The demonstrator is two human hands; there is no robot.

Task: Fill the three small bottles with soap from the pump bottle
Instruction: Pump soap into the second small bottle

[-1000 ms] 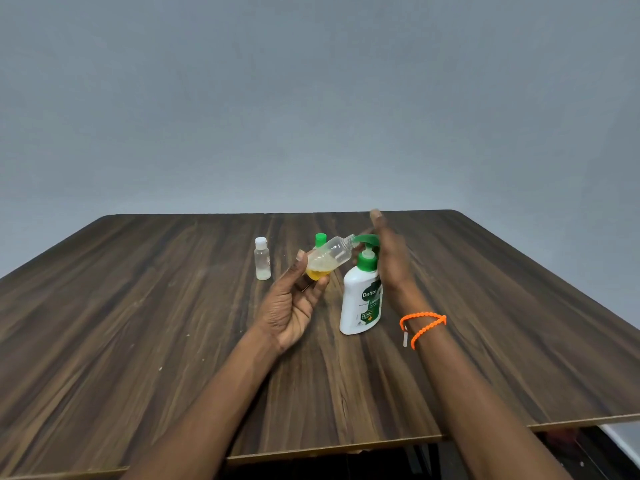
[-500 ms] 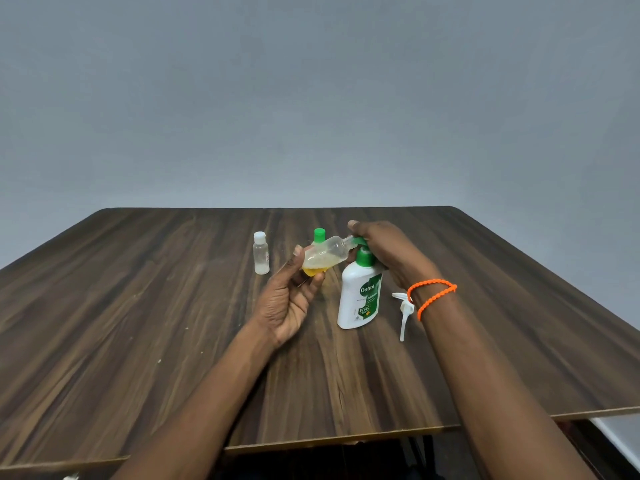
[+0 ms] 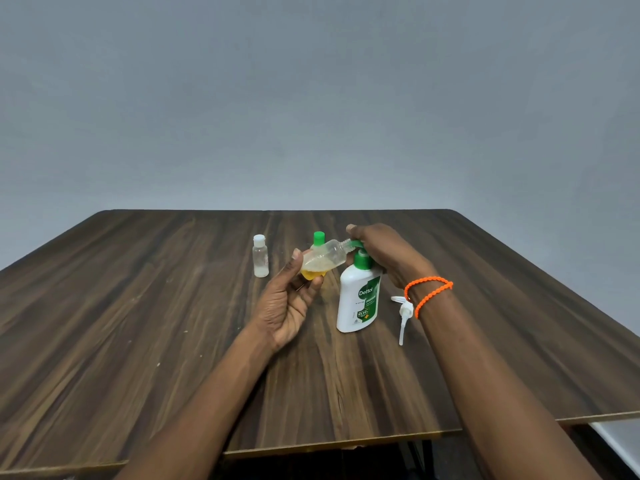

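My left hand (image 3: 289,303) grips the tilted small bottle (image 3: 323,259), neck at the nozzle. My right hand (image 3: 384,252) curls over the pump bottle (image 3: 358,299) head, pressing down.

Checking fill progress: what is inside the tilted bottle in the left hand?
The tilted bottle holds yellow soap pooled at its low end, foamy residue above. The left hand covers its base; the right hand hides the pump top.
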